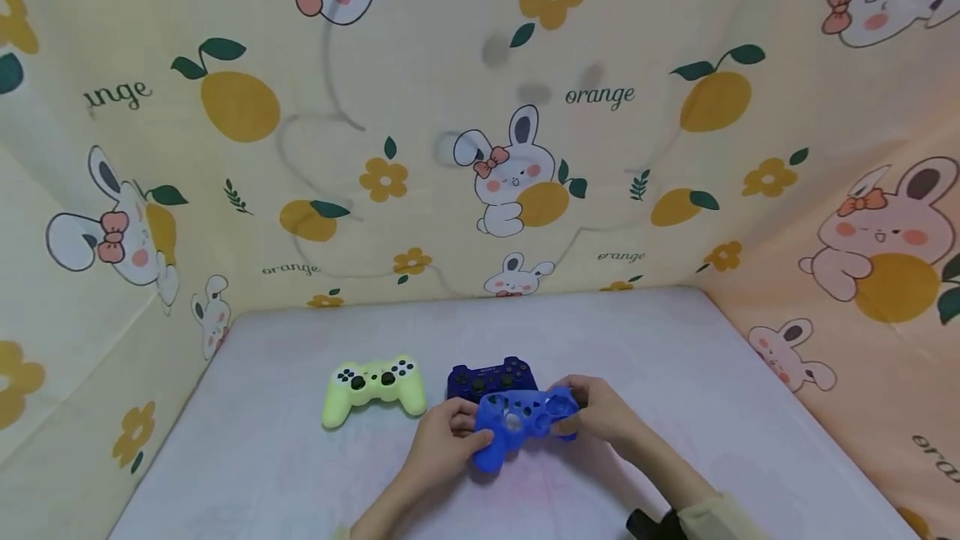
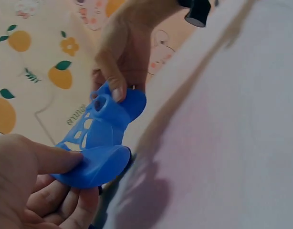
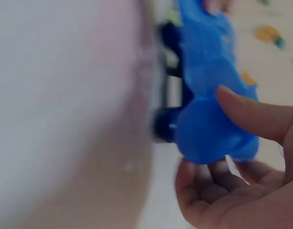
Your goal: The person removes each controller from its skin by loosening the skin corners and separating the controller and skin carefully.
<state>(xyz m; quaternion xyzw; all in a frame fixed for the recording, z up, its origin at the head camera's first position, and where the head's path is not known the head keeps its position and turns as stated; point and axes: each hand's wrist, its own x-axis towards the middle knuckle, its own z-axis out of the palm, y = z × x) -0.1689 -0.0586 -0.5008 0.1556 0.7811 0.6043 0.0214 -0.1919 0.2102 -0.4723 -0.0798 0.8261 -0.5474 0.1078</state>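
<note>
Both hands hold a blue silicone controller cover (image 1: 513,421) with cut-out holes, raised above the table. The left hand (image 1: 444,440) pinches its left grip end, thumb on top and fingers beneath, as the left wrist view also shows on the cover (image 2: 96,164). At the other end the right hand (image 1: 600,412) pinches the right grip; the right wrist view shows its thumb lying on the cover (image 3: 208,126). Just behind the cover lies a dark blue game controller (image 1: 491,377), partly hidden by it. Farther left rests a controller in pale yellow-green (image 1: 373,388).
The white table (image 1: 262,473) is bounded by a fabric backdrop (image 1: 420,107) printed with rabbits and oranges at the back and sides. A black strap-like device (image 1: 654,525) sits at the right wrist.
</note>
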